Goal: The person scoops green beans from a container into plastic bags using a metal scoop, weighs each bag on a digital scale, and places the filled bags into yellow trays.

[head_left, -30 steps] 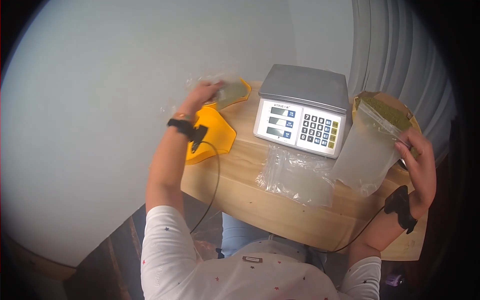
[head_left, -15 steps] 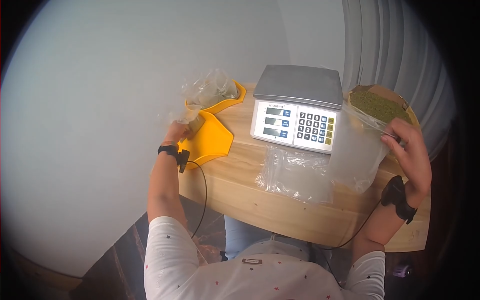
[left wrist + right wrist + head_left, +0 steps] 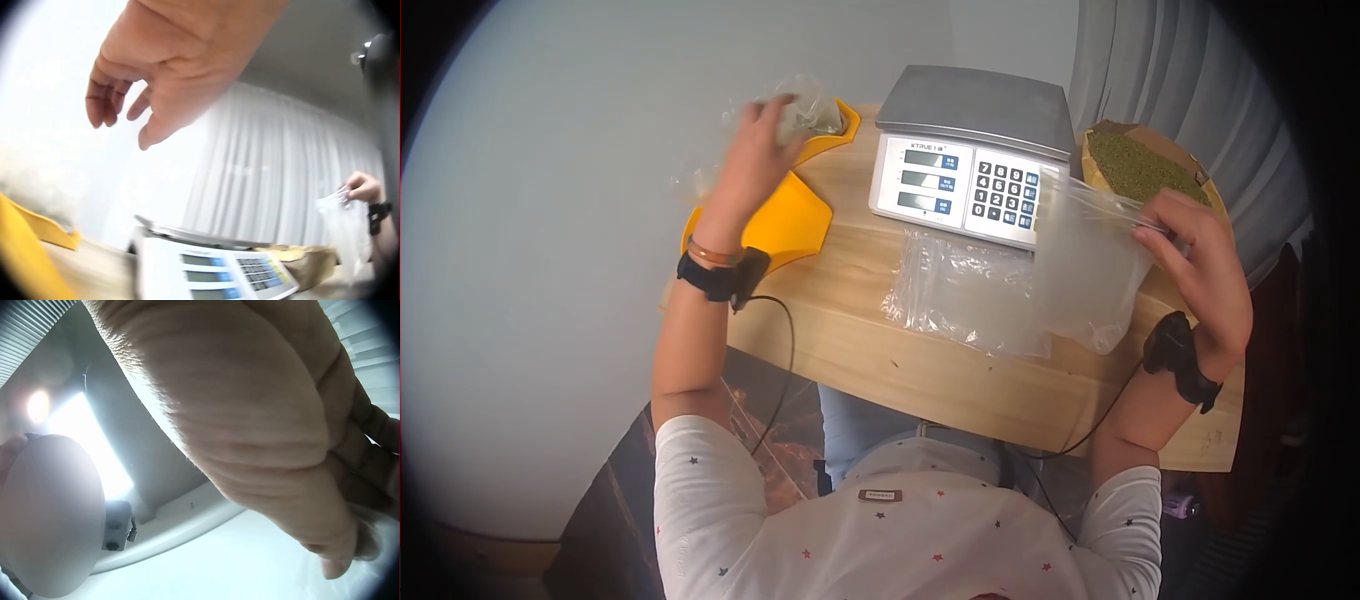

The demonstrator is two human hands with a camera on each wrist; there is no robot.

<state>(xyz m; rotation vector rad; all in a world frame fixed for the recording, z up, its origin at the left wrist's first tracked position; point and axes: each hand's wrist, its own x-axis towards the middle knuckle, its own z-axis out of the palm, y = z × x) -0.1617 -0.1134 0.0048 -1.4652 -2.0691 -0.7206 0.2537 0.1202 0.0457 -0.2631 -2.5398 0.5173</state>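
My right hand pinches the top edge of a clear plastic bag, which hangs in front of the scale's right side. In the left wrist view the same hand holds the bag up by its edge. My left hand is raised above the yellow scoops, its fingers loosely bent and apart; the left wrist view shows nothing between the fingers of this hand. Just beyond it, clear bags lie in the farther yellow scoop. The nearer scoop lies partly beneath the forearm.
A digital scale stands at the middle back of the wooden table. Flat clear bags lie before it. At the right, an open brown bag holds green granular material. A grey curtain hangs behind.
My left hand went from the farther scoop back to the nearer one, then rose forward again. My right hand keeps its pinch on the bag, which has swung a little left. The head view has shifted.
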